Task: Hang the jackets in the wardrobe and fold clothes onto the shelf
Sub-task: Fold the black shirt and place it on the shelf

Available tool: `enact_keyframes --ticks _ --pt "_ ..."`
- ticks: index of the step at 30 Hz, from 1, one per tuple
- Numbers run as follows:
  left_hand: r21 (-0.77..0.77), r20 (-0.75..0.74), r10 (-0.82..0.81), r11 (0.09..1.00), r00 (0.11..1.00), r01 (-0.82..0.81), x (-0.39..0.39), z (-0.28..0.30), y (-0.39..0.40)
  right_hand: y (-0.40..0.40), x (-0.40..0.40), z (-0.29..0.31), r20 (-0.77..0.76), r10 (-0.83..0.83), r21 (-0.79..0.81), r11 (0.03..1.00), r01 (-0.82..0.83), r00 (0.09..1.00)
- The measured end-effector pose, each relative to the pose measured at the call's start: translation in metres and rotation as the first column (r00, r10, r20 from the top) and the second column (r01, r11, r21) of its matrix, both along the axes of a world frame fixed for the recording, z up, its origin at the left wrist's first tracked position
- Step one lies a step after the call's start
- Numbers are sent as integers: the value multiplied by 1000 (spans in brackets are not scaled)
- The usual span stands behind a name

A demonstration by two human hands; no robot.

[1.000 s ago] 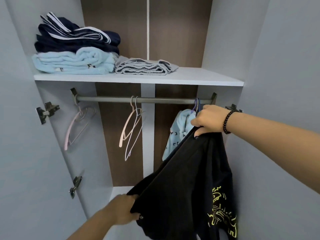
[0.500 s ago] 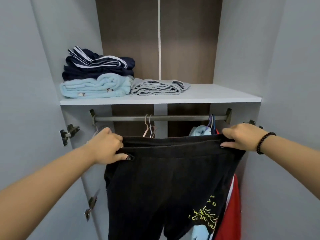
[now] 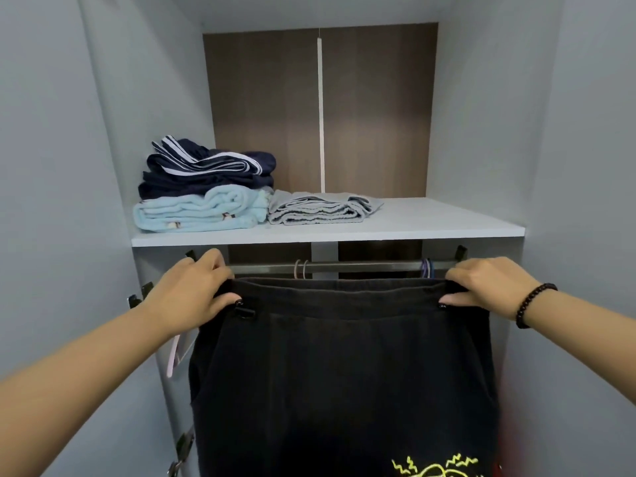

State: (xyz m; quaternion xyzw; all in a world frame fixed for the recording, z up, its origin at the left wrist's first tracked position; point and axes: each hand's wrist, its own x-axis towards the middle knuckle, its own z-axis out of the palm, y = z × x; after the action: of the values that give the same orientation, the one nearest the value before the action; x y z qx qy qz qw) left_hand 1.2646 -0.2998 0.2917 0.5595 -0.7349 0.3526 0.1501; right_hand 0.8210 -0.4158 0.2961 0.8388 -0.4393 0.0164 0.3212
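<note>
Left hand (image 3: 192, 290) and right hand (image 3: 488, 287) pinch black pants (image 3: 344, 366) waistband, fingers curled, below shelf (image 3: 430, 228).

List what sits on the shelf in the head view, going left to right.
Navy striped garment stacked on the folded light blue towel → folded grey garment → bare shelf out to the right wall.

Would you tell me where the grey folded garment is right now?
In the head view, the grey garment lies mid-shelf, just right of the light blue towel.
</note>
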Motion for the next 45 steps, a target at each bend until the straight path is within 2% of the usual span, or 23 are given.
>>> enact_keyframes --ticks 4,6,8,11,14,16,18,19,20,21,23,25,28,33,36,38,41,43,44,45 --pt "3 -177 44 999 983 -44 -1 11 -6 3 -2 11 172 4 -83 996 11 985" --pt "-35 -234 10 999 972 -18 -2 16 -8 6 -6 17 354 113 -122 990 -74 928" --pt "3 -403 -42 999 914 47 -6 19 -9 10 -10 23 470 222 -201 969 -141 854" --pt "98 -756 -25 984 654 151 -13 20 -15 13 -10 32 662 192 -86 980 -181 724" --pt "130 -895 24 969 446 208 -20 16 -23 8 -6 34 791 38 45 992 -119 611" --pt "124 -976 71 957 205 261 -27 9 -25 6 -2 28 856 -29 84 993 -84 516" --pt "110 -978 160 942 -136 318 -38 -11 -30 4 4 14 886 -120 164 985 -60 448" --pt "112 -928 224 929 -297 352 -47 -25 -33 2 6 3 873 -200 234 972 -23 445" --pt "119 -861 292 913 -417 391 -57 -41 -34 2 9 -10 848 -296 321 947 20 440" --pt "127 -793 349 896 -500 425 -69 -57 -36 1 13 -23 816 -393 410 910 56 425" --pt "145 -689 425 874 -586 464 -93 -91 -36 5 21 -56 738 -565 584 809 68 369" --pt "159 -605 478 856 -637 492 -116 -120 -35 11 29 -88 686 -661 695 719 -4 304" --pt "195 -532 532 834 -659 516 -143 -148 -30 28 41 -123 671 -721 741 650 -167 172" --pt "158 -559 560 796 -612 584 -169 -169 -12 69 66 -138 720 -693 608 649 -457 -27" --pt "78 -627 530 772 -571 631 -181 -167 1 97 78 -130 755 -650 512 667 -542 -85" --pt "26 -684 498 747 -533 664 -187 -159 8 112 81 -121 775 -630 483 640 -597 -48" --pt "-20 -739 463 710 -489 704 -195 -144 16 127 77 -107 812 -566 504 557 -660 141" --pt "-34 -778 442 680 -446 733 -200 -135 20 133 75 -103 819 -533 501 484 -718 213" --pt "-39 -797 429 666 -425 745 -202 -131 22 135 76 -102 836 -500 488 490 -722 226" --pt "-46 -810 421 649 -409 759 -204 -127 24 137 76 -101 864 -447 467 537 -703 232"
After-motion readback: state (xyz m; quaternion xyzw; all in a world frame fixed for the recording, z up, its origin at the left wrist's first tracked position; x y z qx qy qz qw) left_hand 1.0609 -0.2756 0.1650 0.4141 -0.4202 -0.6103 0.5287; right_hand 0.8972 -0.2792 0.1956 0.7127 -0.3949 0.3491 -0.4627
